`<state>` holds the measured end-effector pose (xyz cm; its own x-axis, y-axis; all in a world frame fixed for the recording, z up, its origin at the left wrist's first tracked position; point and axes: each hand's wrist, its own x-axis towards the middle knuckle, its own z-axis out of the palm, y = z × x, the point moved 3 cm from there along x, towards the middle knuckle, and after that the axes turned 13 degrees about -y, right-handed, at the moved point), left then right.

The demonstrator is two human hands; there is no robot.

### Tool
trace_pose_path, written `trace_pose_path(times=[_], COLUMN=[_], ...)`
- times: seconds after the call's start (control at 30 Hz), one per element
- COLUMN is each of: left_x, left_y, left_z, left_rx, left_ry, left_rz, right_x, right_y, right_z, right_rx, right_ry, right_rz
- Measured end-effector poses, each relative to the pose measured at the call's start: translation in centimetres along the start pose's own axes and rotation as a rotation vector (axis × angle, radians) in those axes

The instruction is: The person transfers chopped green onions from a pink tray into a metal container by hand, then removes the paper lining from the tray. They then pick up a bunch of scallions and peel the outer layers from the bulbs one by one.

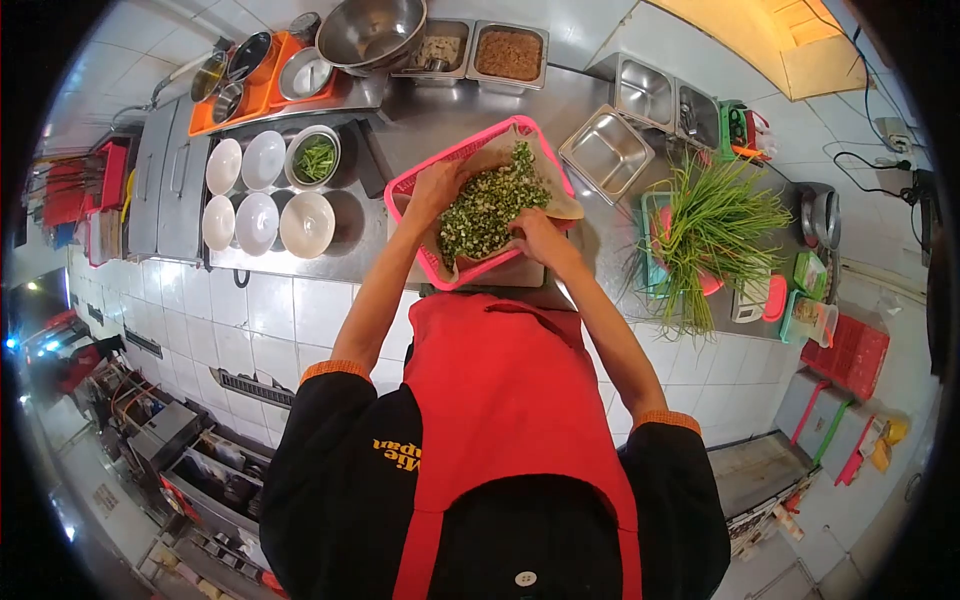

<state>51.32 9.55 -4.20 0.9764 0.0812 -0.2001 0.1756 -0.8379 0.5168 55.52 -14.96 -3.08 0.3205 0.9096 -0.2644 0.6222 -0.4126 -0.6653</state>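
Observation:
A pink basket (553,150) lined with brown paper (562,205) stands on the steel counter in front of me. Chopped green and white pieces (487,208) lie heaped on the paper. At the basket's upper left, my left hand (438,187) rests on the paper's edge; its fingertips are partly hidden there. My right hand (533,232) is at the right side of the heap, its fingers drawn together against the chopped pieces. What its fingertips hold, if anything, is too small to tell.
Long green stalks (715,230) spill from a container at the right. An empty steel tray (607,153) lies behind them. Bowls (308,224) stand in rows at the left. A large steel bowl (371,35) and filled pans (509,54) line the back.

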Motion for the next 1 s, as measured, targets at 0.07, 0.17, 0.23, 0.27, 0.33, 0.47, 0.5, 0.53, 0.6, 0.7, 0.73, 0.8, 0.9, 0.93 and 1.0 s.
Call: trace_pose_path(times=[0.07, 0.17, 0.23, 0.27, 0.33, 0.47, 0.5, 0.53, 0.6, 0.7, 0.73, 0.8, 0.9, 0.93, 1.0], left_x=[0.2, 0.7, -0.3, -0.2, 0.2, 0.1, 0.1, 0.1, 0.3, 0.7, 0.9, 0.7, 0.2, 0.0, -0.5], left_y=[-0.4, -0.4, 2.3, 2.3, 2.2, 2.3, 2.1, 1.8, 1.5, 1.2, 1.2, 1.7, 3.8, 4.6, 6.3], left_z=[0.1, -0.5, -3.3, -3.5, -4.0, -4.6, -4.6, -4.5, -4.4, -4.2, -4.3, -5.0, -7.3, -8.0, -9.5], left_rx=[-0.025, -0.12, -0.199, -0.199, -0.161, -0.167, -0.153, -0.14, -0.138, -0.128, -0.121, -0.132, -0.134, -0.128, -0.128], left_ry=[0.01, 0.011, -0.028, -0.028, -0.047, -0.051, -0.054, -0.059, -0.073, -0.099, -0.108, -0.106, -0.103, -0.103, -0.105], left_rz=[0.004, 0.149, 0.123, 0.124, 0.119, 0.093, 0.108, 0.124, 0.127, 0.147, 0.158, 0.196, 0.25, 0.262, 0.268], right_x=[0.2, 0.4, 0.2, 0.0, -0.6, -2.4, -2.9, -3.3, -3.7, -4.5, -4.7, -5.3, -5.9, -6.2, -6.8], right_y=[0.3, 0.3, -0.1, -0.4, -1.2, -3.0, -3.2, -3.3, -3.4, -3.6, -3.9, -4.7, -6.1, -6.5, -6.9], right_z=[-0.1, -1.0, -1.4, -1.3, -1.6, -2.3, -2.4, -2.4, -2.4, -2.3, -2.4, -2.8, -3.7, -4.0, -4.6], right_rx=[-0.013, 0.015, -0.045, -0.045, -0.125, 0.023, 0.061, 0.099, 0.139, 0.191, 0.203, 0.204, 0.201, 0.199, 0.21], right_ry=[0.049, 0.06, 0.05, 0.051, 0.148, 0.271, 0.338, 0.404, 0.405, 0.397, 0.384, 0.418, 0.487, 0.519, 0.534], right_rz=[-0.042, -0.079, -0.131, -0.13, -0.174, -0.182, -0.175, -0.167, -0.142, -0.086, -0.06, -0.075, -0.103, -0.114, -0.098])
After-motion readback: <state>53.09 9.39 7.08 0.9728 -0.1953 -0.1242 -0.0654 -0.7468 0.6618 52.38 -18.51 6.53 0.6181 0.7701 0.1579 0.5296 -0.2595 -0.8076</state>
